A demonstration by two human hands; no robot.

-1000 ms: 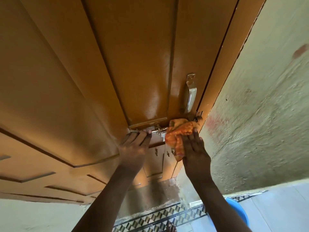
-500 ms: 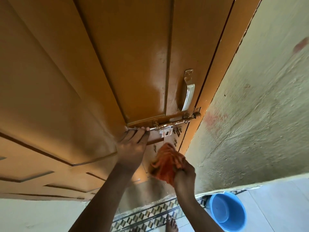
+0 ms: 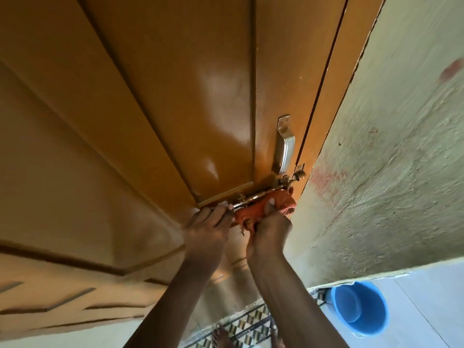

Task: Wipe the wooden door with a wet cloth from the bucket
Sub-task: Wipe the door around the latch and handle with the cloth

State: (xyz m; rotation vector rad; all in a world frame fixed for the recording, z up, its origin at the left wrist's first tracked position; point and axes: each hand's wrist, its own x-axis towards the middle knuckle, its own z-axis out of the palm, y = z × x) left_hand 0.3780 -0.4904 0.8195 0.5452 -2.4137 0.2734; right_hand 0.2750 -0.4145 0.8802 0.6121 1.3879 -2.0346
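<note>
The glossy brown wooden door (image 3: 175,101) fills the upper left of the view. My right hand (image 3: 268,229) is shut on an orange cloth (image 3: 273,202) and presses it against the door just under the brass sliding bolt (image 3: 258,195). My left hand (image 3: 206,229) rests on the door beside it, fingertips touching the bolt's left end. The blue bucket (image 3: 361,310) stands on the floor at the lower right.
A metal pull handle (image 3: 285,146) is fixed above the bolt, near the door frame (image 3: 334,96). A rough greenish wall (image 3: 401,146) runs along the right. Patterned tiles (image 3: 251,322) and a bare foot (image 3: 221,337) show below.
My right hand went down from the bolt with the cloth, then came back up and now presses it under the bolt. My left hand stayed by the bolt's left end.
</note>
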